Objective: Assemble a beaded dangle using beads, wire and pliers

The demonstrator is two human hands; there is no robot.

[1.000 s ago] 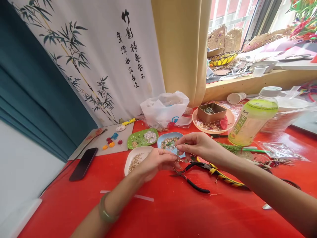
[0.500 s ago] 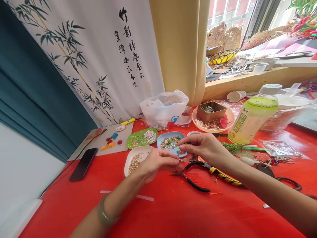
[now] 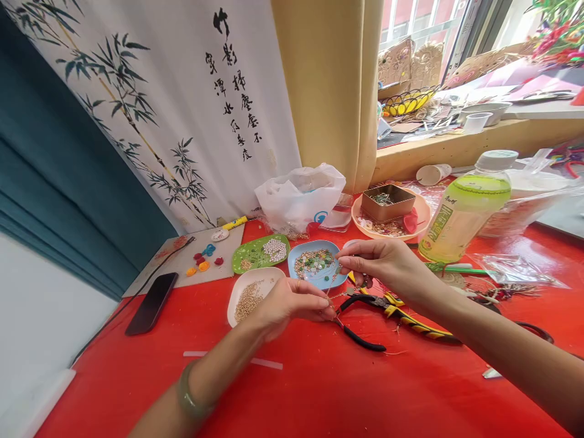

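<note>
The left hand (image 3: 292, 303) pinches a seemingly unfinished strand (image 3: 350, 292), what the right hand (image 3: 390, 261) holds is unclear, and loose beads (image 3: 314, 261) remain beyond both.

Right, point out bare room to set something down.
Bare red table lies between the phone and white tray, and between your forearms, nearer you than the black pliers. It's crowded around the blue tray, right hand and yellow pliers.

The chain (image 3: 338, 295) is before the rightmost bead tray (image 3: 336, 281), phone (image 3: 152, 303) left, bottle (image 3: 468, 210) right, bag (image 3: 298, 198) behind
</note>
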